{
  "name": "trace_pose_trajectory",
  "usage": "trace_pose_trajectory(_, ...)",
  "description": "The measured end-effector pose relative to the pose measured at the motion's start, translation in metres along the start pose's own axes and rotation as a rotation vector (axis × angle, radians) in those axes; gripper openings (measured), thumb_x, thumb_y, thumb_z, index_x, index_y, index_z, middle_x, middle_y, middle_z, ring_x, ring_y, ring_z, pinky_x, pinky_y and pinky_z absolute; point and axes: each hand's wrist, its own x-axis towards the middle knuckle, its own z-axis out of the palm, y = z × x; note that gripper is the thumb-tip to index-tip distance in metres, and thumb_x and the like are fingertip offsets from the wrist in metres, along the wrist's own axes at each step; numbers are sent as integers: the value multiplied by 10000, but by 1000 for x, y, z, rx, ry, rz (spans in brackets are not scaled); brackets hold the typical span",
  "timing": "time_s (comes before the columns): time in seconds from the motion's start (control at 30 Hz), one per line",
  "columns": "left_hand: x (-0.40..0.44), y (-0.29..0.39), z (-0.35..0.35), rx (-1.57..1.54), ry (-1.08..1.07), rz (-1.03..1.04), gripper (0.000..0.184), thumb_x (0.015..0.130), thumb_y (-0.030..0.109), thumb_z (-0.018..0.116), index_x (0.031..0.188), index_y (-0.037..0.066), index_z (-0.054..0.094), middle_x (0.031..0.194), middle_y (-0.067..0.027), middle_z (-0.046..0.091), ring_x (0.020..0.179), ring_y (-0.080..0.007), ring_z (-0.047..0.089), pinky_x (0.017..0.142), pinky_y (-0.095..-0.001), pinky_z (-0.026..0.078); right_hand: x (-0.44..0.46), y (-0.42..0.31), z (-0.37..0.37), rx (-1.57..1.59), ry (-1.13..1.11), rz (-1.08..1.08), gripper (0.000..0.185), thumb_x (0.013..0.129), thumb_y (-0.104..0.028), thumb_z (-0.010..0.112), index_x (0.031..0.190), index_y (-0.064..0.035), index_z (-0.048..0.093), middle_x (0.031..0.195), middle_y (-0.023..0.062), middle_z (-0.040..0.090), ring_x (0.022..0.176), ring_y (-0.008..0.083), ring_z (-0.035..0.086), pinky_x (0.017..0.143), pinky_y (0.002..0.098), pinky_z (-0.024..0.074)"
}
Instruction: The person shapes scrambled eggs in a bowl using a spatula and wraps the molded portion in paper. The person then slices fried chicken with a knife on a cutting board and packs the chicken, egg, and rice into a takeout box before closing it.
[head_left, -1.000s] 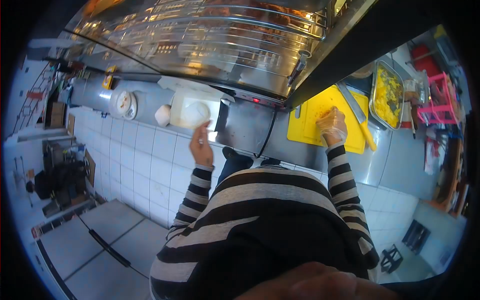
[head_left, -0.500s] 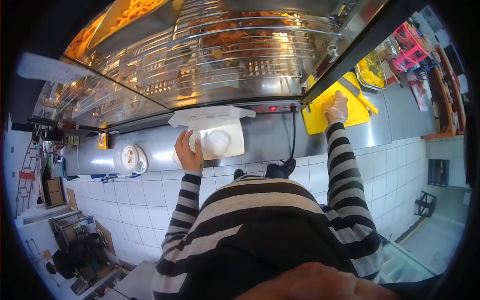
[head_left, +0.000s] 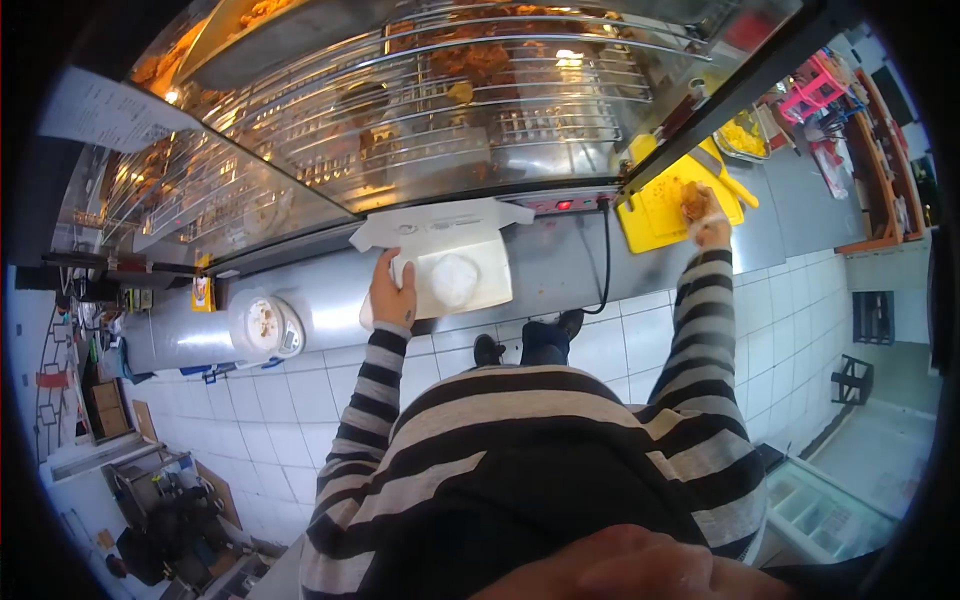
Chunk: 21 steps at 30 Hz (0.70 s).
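My bare left hand (head_left: 393, 292) grips the left side of an open white cardboard takeaway box (head_left: 492, 288), its thumb near the inner wall. The lid (head_left: 450, 224) stands folded back against the display case. A round white item (head_left: 455, 280) sits inside the box; I cannot make out what it is. My right hand (head_left: 711, 230), in a clear plastic glove, is closed around a browned piece of fried chicken (head_left: 694, 202) over the yellow cutting board (head_left: 650, 225). On the board's far side lies a yellow-handled knife (head_left: 736, 190).
A heated glass display case (head_left: 430, 110) with wire racks and fried food rises along the counter's back. A kitchen scale (head_left: 290, 330) holding a white bowl (head_left: 262, 325) is at left. A tray of yellow food (head_left: 743, 138) stands beyond the board. A black cable (head_left: 607, 255) crosses the counter.
My right hand has drawn back toward me on the board, and a browned chicken piece now shows in it. My left hand has closed on the box's side. The view has shifted slightly.
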Motion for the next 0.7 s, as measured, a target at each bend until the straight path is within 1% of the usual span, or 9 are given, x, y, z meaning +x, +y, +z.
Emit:
trace_pose_trajectory(0.1,-4,3,4,-13,-98,-6,336,913,214,593,1191,26,569,1210,-229,577,1152,-385,537,998,-410,414,-57,16,11,-121,-60,50,274,812,-292,721,1016,-123,652,912,33,672,717,185,642,578,234,491)
trace_pose_trajectory(0.17,-8,-2,11,35,-75,21,344,916,227,588,1186,15,578,1178,-229,590,1122,-392,550,983,-415,427,-56,37,-6,-289,-760,142,333,816,-299,670,1065,-85,620,848,66,640,737,183,632,549,292,520)
trace_pose_trajectory(0.2,-10,-3,13,37,-76,18,344,916,227,588,1186,15,578,1178,-229,590,1122,-392,550,983,-415,427,-117,52,23,-420,-398,29,485,784,-333,681,1175,-77,553,892,82,585,721,200,614,516,321,530)
trace_pose_trajectory(0.27,-14,-2,17,-2,-143,38,361,912,224,586,1198,4,573,1190,-238,580,1129,-393,546,980,-420,430,-175,70,58,-514,-587,36,574,746,-302,721,1235,-82,518,1058,97,580,771,217,620,585,321,554)
trace_pose_trajectory(0.37,-21,11,19,-5,-197,38,390,903,221,588,1217,-9,557,1207,-249,568,1136,-401,539,985,-425,428,-237,109,126,-1007,-486,-35,487,744,-256,725,1157,-45,577,1022,127,635,943,251,630,744,345,557)
trace_pose_trajectory(0.43,-25,15,20,-9,-224,54,399,901,222,588,1223,-10,552,1212,-254,564,1140,-405,536,989,-427,426,-253,144,147,-1496,-410,-544,406,782,-243,696,1109,-26,594,999,154,653,966,334,628,808,396,536)
trace_pose_trajectory(0.5,-28,10,27,71,-166,82,396,889,186,614,1228,-11,556,1215,-230,574,1160,-377,533,1007,-412,413,-233,218,122,-1551,-293,-1149,290,847,-200,620,1086,-37,593,1053,157,634,992,387,609,838,448,513)
trace_pose_trajectory(0.63,-28,-4,27,40,-225,110,403,881,169,609,1223,-41,563,1228,-253,565,1170,-389,532,1008,-425,421,-242,239,152,-2013,-237,-834,319,843,-126,554,1159,-86,538,1063,151,536,1046,294,580,893,437,496)
trace_pose_trajectory(0.7,-28,-11,29,25,-231,103,438,866,183,629,1231,-47,557,1235,-253,562,1176,-391,531,1005,-429,423,-276,216,155,-1865,-236,-958,421,825,-159,560,1232,-76,487,1196,165,506,1165,328,510,971,505,430)
